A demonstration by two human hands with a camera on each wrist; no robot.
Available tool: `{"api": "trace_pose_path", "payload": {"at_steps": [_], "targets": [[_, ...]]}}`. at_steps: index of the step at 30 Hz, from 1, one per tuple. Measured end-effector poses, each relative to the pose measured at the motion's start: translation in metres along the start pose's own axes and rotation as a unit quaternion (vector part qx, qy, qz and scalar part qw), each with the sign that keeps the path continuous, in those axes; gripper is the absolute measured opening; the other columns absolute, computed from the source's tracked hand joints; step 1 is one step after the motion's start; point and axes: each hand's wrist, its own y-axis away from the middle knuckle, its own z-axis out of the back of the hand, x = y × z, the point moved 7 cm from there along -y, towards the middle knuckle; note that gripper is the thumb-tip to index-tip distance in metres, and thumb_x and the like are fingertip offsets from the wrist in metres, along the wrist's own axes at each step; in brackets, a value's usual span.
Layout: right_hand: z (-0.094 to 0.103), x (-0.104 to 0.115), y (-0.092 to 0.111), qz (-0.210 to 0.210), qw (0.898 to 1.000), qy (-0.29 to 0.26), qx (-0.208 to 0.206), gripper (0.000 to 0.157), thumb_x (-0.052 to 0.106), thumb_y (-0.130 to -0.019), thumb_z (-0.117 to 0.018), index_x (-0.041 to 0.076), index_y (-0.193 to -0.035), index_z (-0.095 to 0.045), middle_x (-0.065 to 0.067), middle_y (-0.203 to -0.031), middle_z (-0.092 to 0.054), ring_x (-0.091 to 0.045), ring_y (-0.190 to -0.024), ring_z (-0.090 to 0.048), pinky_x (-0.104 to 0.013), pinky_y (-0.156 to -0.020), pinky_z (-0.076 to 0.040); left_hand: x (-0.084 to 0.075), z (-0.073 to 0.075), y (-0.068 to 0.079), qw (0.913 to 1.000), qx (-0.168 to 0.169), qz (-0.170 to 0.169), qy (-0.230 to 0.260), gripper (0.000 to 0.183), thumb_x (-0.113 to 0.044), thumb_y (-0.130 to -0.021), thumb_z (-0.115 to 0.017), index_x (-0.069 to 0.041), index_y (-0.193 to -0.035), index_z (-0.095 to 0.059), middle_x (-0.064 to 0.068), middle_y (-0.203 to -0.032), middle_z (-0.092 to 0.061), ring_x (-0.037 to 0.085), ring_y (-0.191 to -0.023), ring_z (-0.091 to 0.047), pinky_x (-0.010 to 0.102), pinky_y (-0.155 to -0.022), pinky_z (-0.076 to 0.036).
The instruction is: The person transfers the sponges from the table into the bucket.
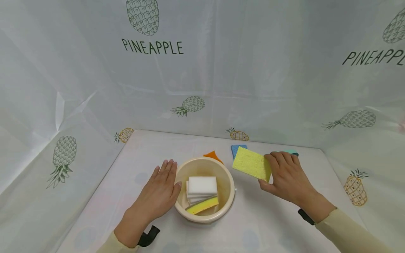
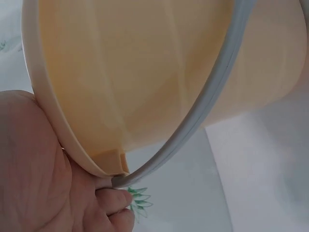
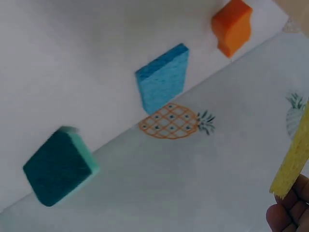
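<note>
My right hand (image 1: 289, 177) pinches a flat yellow sponge (image 1: 252, 164) by its right end, holding it above the table to the right of a cream bucket (image 1: 232, 175). The sponge's thin edge shows at the far right of the right wrist view. With straight fingers, my left hand (image 1: 159, 191) rests against the bucket's left rim, close to where the grey handle (image 2: 212, 92) joins it. Inside the bucket lie stacked white sponges (image 1: 202, 186) and, in front of them, a yellow sponge (image 1: 202, 205) tilted on its edge.
Along the table's back edge stand a blue sponge (image 3: 163, 79), an orange sponge (image 3: 232, 28) partly behind the bucket in the head view, and a green sponge (image 3: 60, 166). A pineapple-print sheet (image 1: 253, 70) hangs behind the white table (image 1: 126, 165).
</note>
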Motion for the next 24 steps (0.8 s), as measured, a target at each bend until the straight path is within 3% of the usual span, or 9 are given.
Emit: {"api": "trace_pose_path", "payload": {"at_steps": [7, 15, 24], "targets": [[0.004, 0.028, -0.031, 0.015, 0.999, -0.027, 0.016, 0.069, 0.051, -0.079, -0.064, -0.002, -0.123, -0.060, -0.020, -0.116, -0.062, -0.043, -0.109, -0.055, -0.057, -0.089, -0.046, -0.002, 0.003, -0.001, 0.9996, -0.006, 0.001, -0.026, 0.069, -0.038, -0.111, -0.047, 0.007, -0.161, -0.033, 0.026, -0.169, -0.032, 0.040, -0.160, -0.025, 0.061, -0.131, -0.018], [0.001, 0.058, -0.055, 0.021, 0.997, -0.058, 0.047, 0.068, 0.051, -0.079, -0.069, 0.002, -0.126, -0.060, -0.015, -0.122, -0.060, -0.036, -0.113, -0.054, -0.053, -0.094, -0.045, 0.001, 0.005, 0.001, 0.9998, -0.008, 0.003, -0.019, 0.069, -0.038, -0.111, -0.047, 0.007, -0.161, -0.033, 0.026, -0.168, -0.032, 0.040, -0.160, -0.025, 0.061, -0.131, -0.018], [-0.004, 0.095, -0.069, 0.061, 0.991, -0.092, 0.075, 0.065, 0.053, -0.082, -0.069, 0.006, -0.126, -0.062, -0.008, -0.122, -0.061, -0.029, -0.114, -0.053, -0.047, -0.094, -0.043, 0.002, 0.002, 0.000, 0.9997, -0.007, -0.014, -0.018, 0.069, -0.039, -0.112, -0.044, 0.006, -0.162, -0.031, 0.024, -0.169, -0.032, 0.039, -0.161, -0.024, 0.060, -0.131, -0.017]]}}
